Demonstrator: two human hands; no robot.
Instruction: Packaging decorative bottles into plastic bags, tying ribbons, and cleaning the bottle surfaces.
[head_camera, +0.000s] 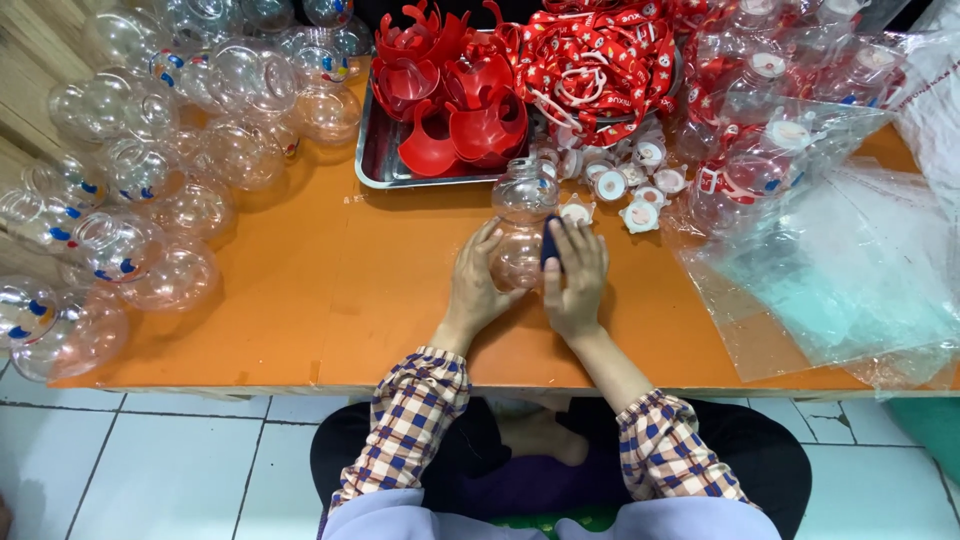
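I have both hands around a clear round bottle (520, 250) lying on the orange table (330, 300). My left hand (478, 285) cups its side with fingers curled; my right hand (576, 280) presses a small dark piece (550, 243) against it. Judging by the pile of bare bottles (150, 190) left of my hands and bagged bottles (760, 150) to the right, plenty is left.

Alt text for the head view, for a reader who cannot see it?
Both hands, left hand and right hand, hold a clear round bottle on an orange table. Clear bottles lie left; a metal tray of red plastic parts sits behind.
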